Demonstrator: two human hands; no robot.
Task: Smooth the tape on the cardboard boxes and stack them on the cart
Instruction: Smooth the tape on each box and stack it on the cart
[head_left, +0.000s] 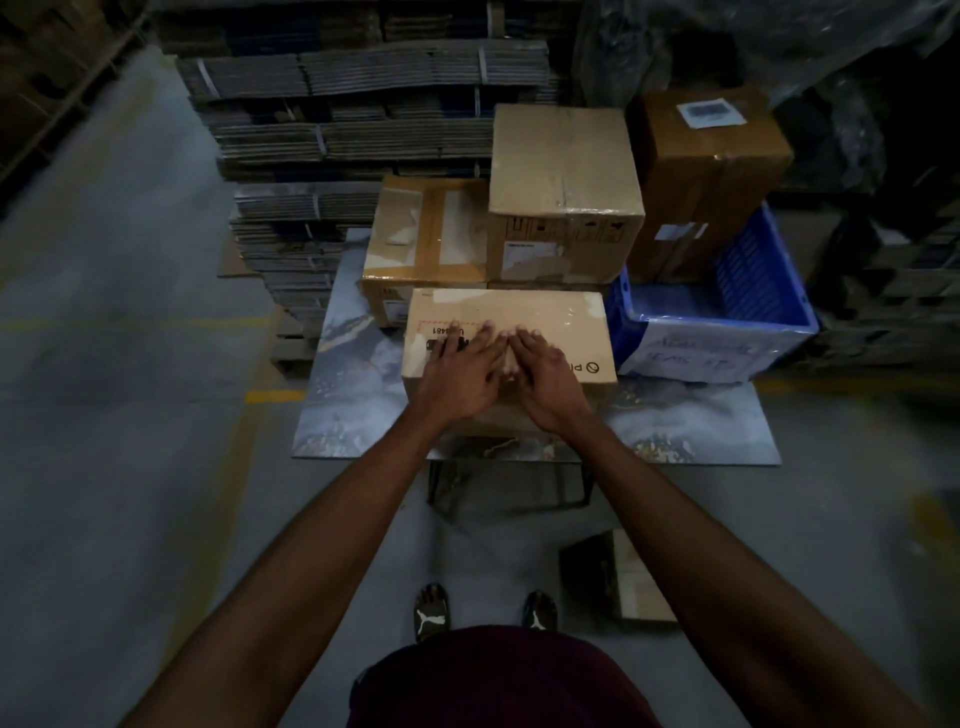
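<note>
A flat brown cardboard box lies at the front of the marbled cart top. My left hand and my right hand rest palm-down side by side on its lid, fingers spread, touching near the middle. Neither hand holds anything. Behind it stand a taped box and a taller box stacked at the back of the cart. Clear tape glints on the near box's far right corner.
A blue plastic crate holds another brown box at the right. Bundles of flattened cardboard are piled behind and left. A small box lies on the concrete floor by my feet.
</note>
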